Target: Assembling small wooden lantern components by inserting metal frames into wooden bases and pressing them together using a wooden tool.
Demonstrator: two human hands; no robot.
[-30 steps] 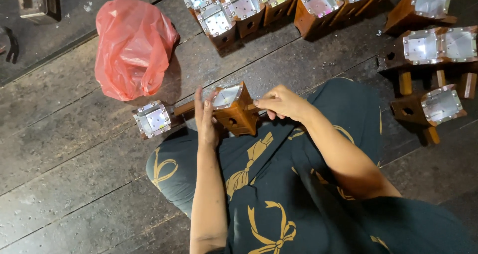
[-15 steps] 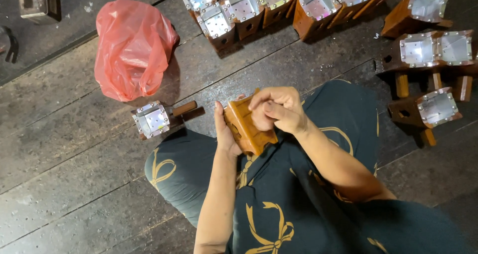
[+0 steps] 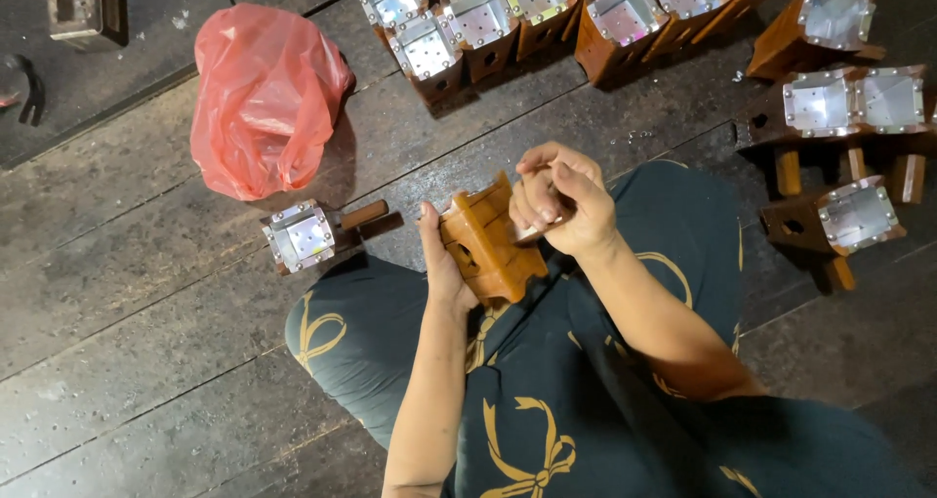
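The person sits cross-legged on a dark plank floor (image 3: 127, 361), in dark trousers (image 3: 547, 400) printed with gold bows, and holds a small brown wooden box (image 3: 485, 244) above the lap. The left hand (image 3: 441, 264) cups the box from its left side, thumb along the edge, its grip closed on the wood. The right hand (image 3: 559, 203) is curled against the top right of the box, fingers bunched as if pinching something small against it; what it pinches cannot be made out, so whether that grip holds anything cannot be told. The box is tilted, one carved side facing up. Just left of the left knee a similar box with a shiny metal-lined opening (image 3: 301, 234) lies on the floor, a short wooden peg sticking out of it. Beyond that sits a crumpled red plastic bag (image 3: 262, 93). Along the top of the view a row of metal-lined boxes (image 3: 547, 10) stands packed close together, and another cluster of such boxes (image 3: 844, 146) lies to the right of the right knee. A dark square block (image 3: 83, 5) rests at the far upper left.
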